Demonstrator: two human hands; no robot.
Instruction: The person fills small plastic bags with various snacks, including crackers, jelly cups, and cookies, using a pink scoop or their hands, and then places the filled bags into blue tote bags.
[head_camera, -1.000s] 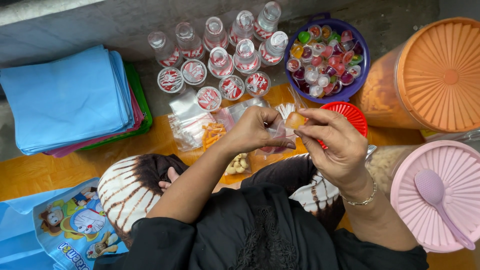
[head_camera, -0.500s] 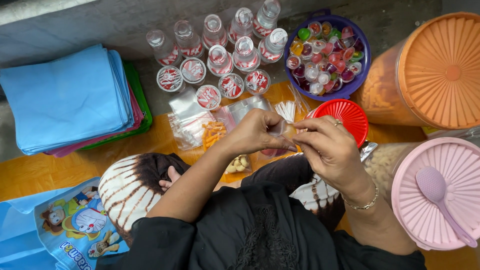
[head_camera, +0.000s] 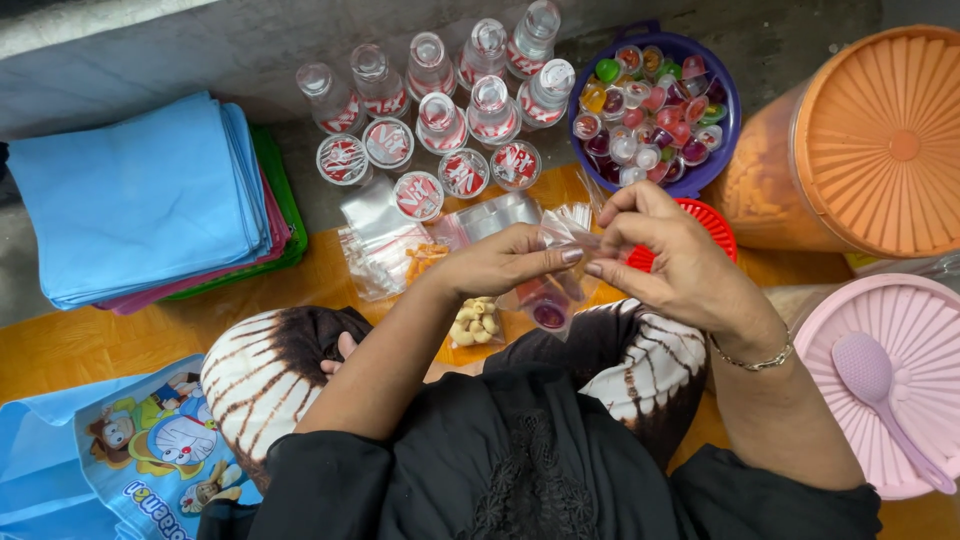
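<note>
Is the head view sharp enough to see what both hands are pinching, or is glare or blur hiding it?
Head view: even, soft light, no hard shadows. The left hand and right hand are sharp, both pinching a clear plastic bag; light sheen on the film partly veils its contents. Mild wide-angle bending shows at the orange lid.

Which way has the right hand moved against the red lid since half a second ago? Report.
Yes: the right hand has shifted up the frame toward the purple bowl, now covering most of the red lid.
</note>
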